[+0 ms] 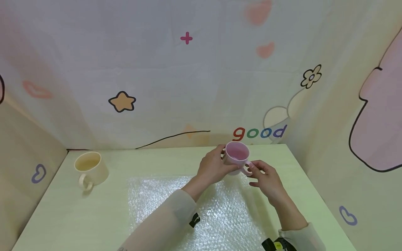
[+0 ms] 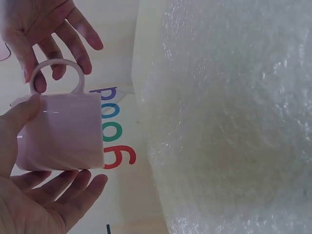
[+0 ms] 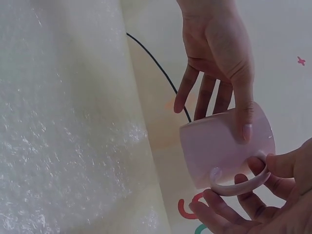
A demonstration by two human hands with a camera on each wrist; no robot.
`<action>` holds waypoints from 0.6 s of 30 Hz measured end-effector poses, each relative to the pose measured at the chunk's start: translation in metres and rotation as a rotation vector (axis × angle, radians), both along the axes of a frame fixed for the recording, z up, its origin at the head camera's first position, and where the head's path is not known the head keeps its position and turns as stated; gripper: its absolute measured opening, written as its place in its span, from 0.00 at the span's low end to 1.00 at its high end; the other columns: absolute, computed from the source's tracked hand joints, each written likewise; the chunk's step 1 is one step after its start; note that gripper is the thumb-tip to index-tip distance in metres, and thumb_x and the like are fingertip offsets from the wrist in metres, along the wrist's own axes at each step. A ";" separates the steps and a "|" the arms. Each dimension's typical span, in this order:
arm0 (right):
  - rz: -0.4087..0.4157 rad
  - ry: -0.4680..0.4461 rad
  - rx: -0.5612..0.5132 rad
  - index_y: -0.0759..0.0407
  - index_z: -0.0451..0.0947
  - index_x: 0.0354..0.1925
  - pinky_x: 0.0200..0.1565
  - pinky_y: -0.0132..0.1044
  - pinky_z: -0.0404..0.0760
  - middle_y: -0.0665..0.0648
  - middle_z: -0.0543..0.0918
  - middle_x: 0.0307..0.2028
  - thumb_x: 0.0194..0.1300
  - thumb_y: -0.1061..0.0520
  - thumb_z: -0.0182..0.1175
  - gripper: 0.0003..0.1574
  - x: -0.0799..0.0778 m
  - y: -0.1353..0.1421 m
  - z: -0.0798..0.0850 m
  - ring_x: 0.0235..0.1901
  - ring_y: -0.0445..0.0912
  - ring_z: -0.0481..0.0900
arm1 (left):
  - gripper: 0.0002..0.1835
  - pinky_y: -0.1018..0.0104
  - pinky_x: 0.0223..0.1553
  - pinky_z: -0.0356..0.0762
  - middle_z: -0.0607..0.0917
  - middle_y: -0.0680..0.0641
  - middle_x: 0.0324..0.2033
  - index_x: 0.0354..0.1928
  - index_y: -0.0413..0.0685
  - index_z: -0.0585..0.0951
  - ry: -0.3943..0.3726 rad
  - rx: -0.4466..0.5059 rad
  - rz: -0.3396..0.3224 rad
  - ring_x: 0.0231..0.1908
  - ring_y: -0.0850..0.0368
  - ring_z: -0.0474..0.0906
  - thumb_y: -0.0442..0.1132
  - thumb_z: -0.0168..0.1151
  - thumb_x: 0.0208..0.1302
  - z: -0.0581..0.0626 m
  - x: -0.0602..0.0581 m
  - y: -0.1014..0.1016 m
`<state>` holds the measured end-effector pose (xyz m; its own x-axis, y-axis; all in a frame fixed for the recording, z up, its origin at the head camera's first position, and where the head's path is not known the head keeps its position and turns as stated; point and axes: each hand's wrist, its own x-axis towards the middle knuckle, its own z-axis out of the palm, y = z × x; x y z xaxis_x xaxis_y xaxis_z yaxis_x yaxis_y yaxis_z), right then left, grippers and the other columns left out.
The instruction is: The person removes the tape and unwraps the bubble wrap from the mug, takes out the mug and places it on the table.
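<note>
A pink mug (image 1: pixel 237 151) is held up near the table's back edge, its open top showing in the head view. My left hand (image 1: pixel 211 167) grips the mug's body, with the thumb along the near side and the other fingers around the far side. At the handle (image 3: pixel 243 186), my right hand (image 1: pixel 267 181) pinches with thumb and index finger; its other fingers are loosely bent beside the handle. Both wrist views show the mug's smooth outer wall between the two hands. Below the hands, a sheet of bubble wrap (image 1: pixel 226 216) lies flat on the table.
A cream-yellow mug (image 1: pixel 100 170) stands at the table's back left, its handle facing the near side. The pale table (image 1: pixel 59 212) is bounded by a printed cloth backdrop (image 1: pixel 163 104) behind and at both sides.
</note>
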<state>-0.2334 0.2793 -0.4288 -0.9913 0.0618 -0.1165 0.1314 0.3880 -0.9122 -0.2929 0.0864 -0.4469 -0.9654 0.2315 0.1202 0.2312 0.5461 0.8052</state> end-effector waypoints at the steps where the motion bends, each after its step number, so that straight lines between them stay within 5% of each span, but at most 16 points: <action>1: -0.004 0.000 -0.003 0.65 0.74 0.62 0.52 0.50 0.88 0.66 0.77 0.56 0.83 0.50 0.49 0.23 -0.001 0.001 0.000 0.50 0.49 0.85 | 0.44 0.46 0.57 0.82 0.84 0.50 0.62 0.72 0.58 0.71 -0.004 0.004 0.001 0.60 0.48 0.82 0.60 0.78 0.55 0.000 -0.001 0.002; 18: -0.057 -0.013 -0.009 0.65 0.75 0.60 0.53 0.50 0.88 0.66 0.76 0.55 0.83 0.50 0.49 0.21 -0.022 0.020 -0.014 0.48 0.48 0.86 | 0.44 0.44 0.60 0.80 0.83 0.50 0.64 0.72 0.58 0.71 -0.031 0.004 -0.002 0.62 0.47 0.81 0.60 0.78 0.56 -0.014 -0.023 0.025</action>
<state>-0.2550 0.2997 -0.4430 -0.9846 0.1167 -0.1303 0.1649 0.3712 -0.9138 -0.3157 0.1115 -0.4613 -0.9683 0.2329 0.0908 0.2068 0.5421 0.8144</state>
